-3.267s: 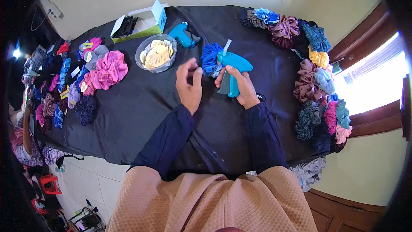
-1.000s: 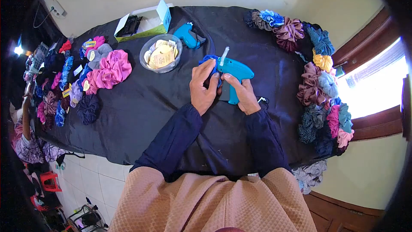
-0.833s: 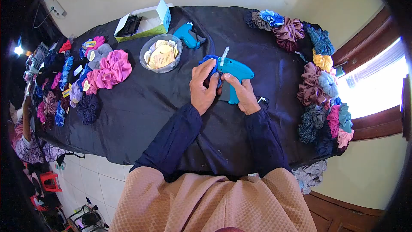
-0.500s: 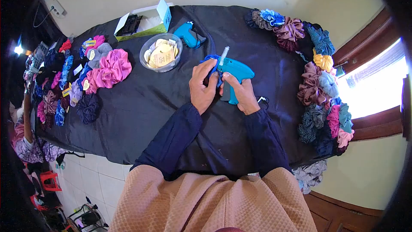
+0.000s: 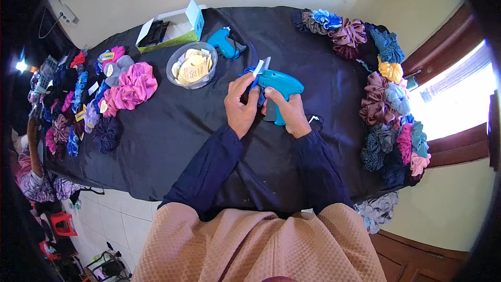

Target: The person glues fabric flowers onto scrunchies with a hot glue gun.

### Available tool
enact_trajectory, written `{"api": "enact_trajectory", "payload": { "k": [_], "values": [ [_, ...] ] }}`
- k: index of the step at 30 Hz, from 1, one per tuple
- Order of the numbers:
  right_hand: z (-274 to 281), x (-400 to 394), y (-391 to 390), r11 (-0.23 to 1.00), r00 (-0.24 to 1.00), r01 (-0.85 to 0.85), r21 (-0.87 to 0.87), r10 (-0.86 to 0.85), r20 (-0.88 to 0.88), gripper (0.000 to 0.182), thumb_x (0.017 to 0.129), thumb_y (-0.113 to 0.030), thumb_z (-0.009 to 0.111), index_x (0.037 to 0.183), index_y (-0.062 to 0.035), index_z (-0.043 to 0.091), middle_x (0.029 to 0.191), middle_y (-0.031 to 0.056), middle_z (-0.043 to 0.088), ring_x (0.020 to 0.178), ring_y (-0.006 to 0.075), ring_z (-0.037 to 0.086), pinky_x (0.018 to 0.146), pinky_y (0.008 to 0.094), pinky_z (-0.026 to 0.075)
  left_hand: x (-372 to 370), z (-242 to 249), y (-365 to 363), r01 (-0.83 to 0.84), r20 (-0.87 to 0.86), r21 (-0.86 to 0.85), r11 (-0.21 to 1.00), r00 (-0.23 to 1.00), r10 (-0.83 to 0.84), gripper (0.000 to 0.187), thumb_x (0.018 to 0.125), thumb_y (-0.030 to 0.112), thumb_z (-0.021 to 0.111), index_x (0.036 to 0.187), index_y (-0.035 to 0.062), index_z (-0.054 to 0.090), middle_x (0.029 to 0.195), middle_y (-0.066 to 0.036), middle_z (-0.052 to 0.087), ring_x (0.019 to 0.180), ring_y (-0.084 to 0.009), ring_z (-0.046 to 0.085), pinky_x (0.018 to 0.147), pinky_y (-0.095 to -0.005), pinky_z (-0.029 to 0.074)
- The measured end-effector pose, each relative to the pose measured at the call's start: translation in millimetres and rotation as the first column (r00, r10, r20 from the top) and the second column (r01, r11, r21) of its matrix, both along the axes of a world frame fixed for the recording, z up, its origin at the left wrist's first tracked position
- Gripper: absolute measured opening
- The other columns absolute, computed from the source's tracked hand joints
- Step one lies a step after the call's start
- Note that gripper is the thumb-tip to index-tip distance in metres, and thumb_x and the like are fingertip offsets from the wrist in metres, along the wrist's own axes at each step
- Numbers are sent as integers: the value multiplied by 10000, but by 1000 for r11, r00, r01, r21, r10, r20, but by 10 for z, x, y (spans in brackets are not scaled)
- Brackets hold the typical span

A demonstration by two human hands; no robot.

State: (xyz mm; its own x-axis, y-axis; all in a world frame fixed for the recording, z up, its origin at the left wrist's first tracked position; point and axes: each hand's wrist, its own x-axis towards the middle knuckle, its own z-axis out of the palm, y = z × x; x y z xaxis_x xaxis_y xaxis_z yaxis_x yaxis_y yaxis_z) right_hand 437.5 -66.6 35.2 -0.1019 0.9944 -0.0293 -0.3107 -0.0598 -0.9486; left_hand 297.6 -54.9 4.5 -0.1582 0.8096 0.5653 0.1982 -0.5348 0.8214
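Note:
My right hand (image 5: 290, 112) is wrapped round a teal tagging gun (image 5: 282, 84), whose strip of white fasteners sticks up at its far left end. My left hand (image 5: 242, 105) pinches a blue scrunchie (image 5: 252, 84) against the gun's tip. A small white tag (image 5: 258, 68) shows above the left fingertips. Just beyond the hands lies a second teal tagging gun (image 5: 224, 42), beside a clear round tub (image 5: 172, 77) of cream paper tags (image 5: 195, 68).
A green and white box (image 5: 180, 38) stands at the back. Scrunchies cover the left side, including pink ones (image 5: 136, 84), and line the right edge, including a yellow one (image 5: 391, 70). A person's arm (image 5: 34, 149) shows at far left.
Both hands, with the gun and the blue scrunchie, have shifted slightly left in view. The white tag now shows at the gun's tip, and the fastener strip appears at a different angle.

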Motion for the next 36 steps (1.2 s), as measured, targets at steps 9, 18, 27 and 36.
{"api": "enact_trajectory", "payload": {
  "k": [9,18,27,36],
  "values": [
    [-15,17,5,999,999,-38,26,37,13,205,916,-177,652,1041,-16,632,784,42,638,623,141,629,569,290,511,-31,-4,32,-22,35,-52,998,999,24,155,884,57,645,1031,7,648,1060,-92,660,978,-205,612,844,-319,475],
    [24,49,3,998,997,-66,-11,66,27,237,925,-241,630,991,-16,598,781,80,636,647,175,647,587,302,528,-27,-62,60,-62,244,-185,981,964,107,138,944,111,584,1006,-2,631,924,-57,646,854,-115,592,767,-270,474],
    [63,78,50,989,975,100,-113,-120,-186,291,933,-310,618,920,-19,599,756,88,638,644,199,650,606,321,542,-19,-63,57,-15,294,-213,977,953,78,141,958,130,567,988,1,615,845,-9,608,770,-72,537,699,-237,449],
    [-149,325,226,947,852,212,-243,-301,-429,332,947,-370,601,992,-43,570,884,105,621,799,245,650,744,405,548,-52,-67,42,13,348,-254,967,934,78,117,939,101,562,964,4,622,813,15,593,753,-69,520,693,-223,431]
  ]
}}
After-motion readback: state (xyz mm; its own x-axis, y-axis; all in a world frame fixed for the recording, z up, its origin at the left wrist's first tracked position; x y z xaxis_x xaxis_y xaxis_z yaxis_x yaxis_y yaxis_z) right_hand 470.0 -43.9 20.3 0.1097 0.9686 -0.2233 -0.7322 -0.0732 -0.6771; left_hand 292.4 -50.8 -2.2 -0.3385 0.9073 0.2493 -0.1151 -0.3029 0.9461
